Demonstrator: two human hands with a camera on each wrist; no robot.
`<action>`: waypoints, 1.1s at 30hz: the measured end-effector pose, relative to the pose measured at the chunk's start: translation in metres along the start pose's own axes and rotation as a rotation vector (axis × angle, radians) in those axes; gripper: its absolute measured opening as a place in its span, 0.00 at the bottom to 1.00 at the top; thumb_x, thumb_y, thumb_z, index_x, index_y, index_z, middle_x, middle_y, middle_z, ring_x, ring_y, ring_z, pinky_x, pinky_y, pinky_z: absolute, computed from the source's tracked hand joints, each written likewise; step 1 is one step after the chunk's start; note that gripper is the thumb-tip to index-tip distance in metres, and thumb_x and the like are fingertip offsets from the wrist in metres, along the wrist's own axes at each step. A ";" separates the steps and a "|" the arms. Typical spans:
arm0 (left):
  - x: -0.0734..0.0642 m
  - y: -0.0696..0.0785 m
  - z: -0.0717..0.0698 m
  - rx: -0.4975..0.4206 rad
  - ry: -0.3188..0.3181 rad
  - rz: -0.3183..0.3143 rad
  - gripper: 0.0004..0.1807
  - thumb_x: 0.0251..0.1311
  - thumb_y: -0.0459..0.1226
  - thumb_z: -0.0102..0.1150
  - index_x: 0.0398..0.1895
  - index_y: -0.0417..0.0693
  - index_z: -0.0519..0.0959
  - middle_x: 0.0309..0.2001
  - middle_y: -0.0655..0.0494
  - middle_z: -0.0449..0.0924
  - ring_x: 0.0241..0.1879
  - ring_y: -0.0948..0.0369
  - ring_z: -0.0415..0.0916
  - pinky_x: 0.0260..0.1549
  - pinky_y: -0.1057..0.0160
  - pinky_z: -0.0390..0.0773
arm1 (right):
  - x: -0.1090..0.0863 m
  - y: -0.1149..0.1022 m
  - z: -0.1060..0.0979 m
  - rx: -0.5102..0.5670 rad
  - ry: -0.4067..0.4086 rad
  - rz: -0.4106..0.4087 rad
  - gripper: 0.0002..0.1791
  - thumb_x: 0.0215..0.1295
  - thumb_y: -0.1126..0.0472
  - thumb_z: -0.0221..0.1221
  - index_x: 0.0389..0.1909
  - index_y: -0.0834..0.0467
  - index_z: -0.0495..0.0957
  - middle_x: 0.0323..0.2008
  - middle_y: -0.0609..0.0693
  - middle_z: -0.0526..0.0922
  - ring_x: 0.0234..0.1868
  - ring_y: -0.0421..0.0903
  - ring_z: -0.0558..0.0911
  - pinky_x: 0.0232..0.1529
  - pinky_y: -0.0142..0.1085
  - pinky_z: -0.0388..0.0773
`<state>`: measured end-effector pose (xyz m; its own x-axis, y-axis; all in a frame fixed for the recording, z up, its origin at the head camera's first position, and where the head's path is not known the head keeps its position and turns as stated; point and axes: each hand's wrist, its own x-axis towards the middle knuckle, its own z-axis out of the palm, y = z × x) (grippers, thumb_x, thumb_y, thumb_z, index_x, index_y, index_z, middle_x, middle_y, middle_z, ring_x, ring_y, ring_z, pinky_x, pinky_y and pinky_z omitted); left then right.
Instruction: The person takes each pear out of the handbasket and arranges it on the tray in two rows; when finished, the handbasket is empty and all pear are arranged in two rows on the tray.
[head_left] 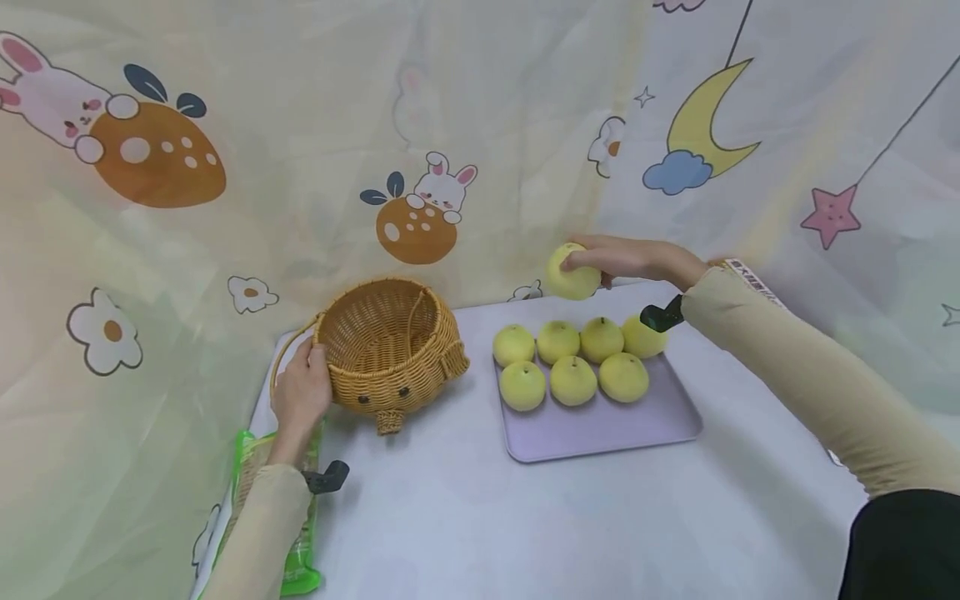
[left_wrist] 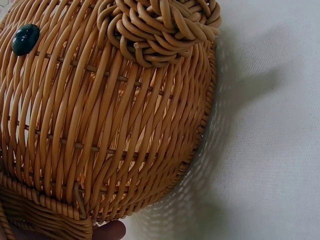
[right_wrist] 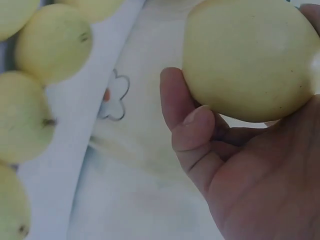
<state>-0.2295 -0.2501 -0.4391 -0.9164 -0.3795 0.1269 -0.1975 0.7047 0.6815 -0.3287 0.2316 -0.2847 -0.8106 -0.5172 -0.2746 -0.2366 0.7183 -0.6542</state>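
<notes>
My right hand (head_left: pixel 626 257) grips a round pale yellow pear (head_left: pixel 572 272), raised above the back edge of the table. In the right wrist view, thumb and fingers curl round this pear (right_wrist: pixel 250 60). Below it, several similar pears (head_left: pixel 573 381) sit in two rows on a lilac tray (head_left: pixel 600 435). On the left, my left hand (head_left: pixel 302 392) holds the side of a brown wicker basket (head_left: pixel 405 385) with an animal face. The basket's opening faces up, and its inside shows bare weave. The left wrist view shows the wicker wall (left_wrist: pixel 125 125) close up, with one fingertip (left_wrist: pixel 110 230) below it.
A green-edged packet (head_left: pixel 302 558) lies under my left forearm at the table's left side. Behind the white table (head_left: pixel 480 525) hangs a printed curtain (head_left: pixel 315 167) with rabbits, flowers and a moon. A boxlike thing with printed lettering (head_left: pixel 753 282) stands behind my right forearm.
</notes>
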 end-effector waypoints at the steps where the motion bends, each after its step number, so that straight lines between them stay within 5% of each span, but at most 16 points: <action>1: 0.000 0.000 0.000 0.001 0.000 0.000 0.38 0.79 0.57 0.20 0.84 0.55 0.62 0.76 0.41 0.70 0.72 0.32 0.69 0.65 0.27 0.63 | -0.004 0.003 0.000 0.004 0.004 -0.001 0.18 0.79 0.46 0.49 0.55 0.55 0.68 0.41 0.54 0.74 0.37 0.49 0.73 0.35 0.37 0.73; 5: 0.001 0.001 -0.001 0.005 -0.002 -0.012 0.38 0.78 0.58 0.20 0.84 0.57 0.61 0.78 0.43 0.69 0.73 0.32 0.67 0.65 0.26 0.62 | -0.019 0.019 -0.004 -0.005 0.034 0.002 0.18 0.80 0.46 0.47 0.55 0.56 0.68 0.39 0.53 0.74 0.34 0.49 0.73 0.34 0.37 0.73; 17: -0.002 0.002 0.001 -0.001 -0.015 -0.008 0.39 0.79 0.57 0.20 0.84 0.52 0.60 0.78 0.39 0.67 0.74 0.32 0.65 0.67 0.26 0.60 | -0.073 0.081 -0.001 -0.079 0.122 0.070 0.27 0.84 0.42 0.48 0.69 0.56 0.69 0.51 0.55 0.78 0.48 0.50 0.77 0.44 0.44 0.80; 22: -0.003 0.002 0.002 0.008 -0.003 -0.011 0.39 0.80 0.56 0.19 0.84 0.50 0.60 0.78 0.39 0.67 0.74 0.32 0.65 0.67 0.26 0.60 | -0.095 0.110 0.007 -0.101 0.143 0.111 0.37 0.84 0.42 0.48 0.80 0.64 0.59 0.56 0.58 0.81 0.48 0.51 0.81 0.45 0.44 0.81; 33: -0.004 0.002 0.004 0.017 0.021 -0.008 0.38 0.80 0.56 0.20 0.83 0.50 0.62 0.77 0.37 0.69 0.73 0.31 0.66 0.66 0.27 0.62 | -0.122 0.148 0.032 -0.046 0.149 0.180 0.38 0.81 0.38 0.52 0.78 0.61 0.61 0.64 0.62 0.77 0.57 0.55 0.78 0.48 0.45 0.83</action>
<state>-0.2280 -0.2447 -0.4407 -0.9074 -0.3976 0.1364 -0.2112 0.7117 0.6700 -0.2479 0.3866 -0.3706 -0.9111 -0.3069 -0.2752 -0.1021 0.8148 -0.5706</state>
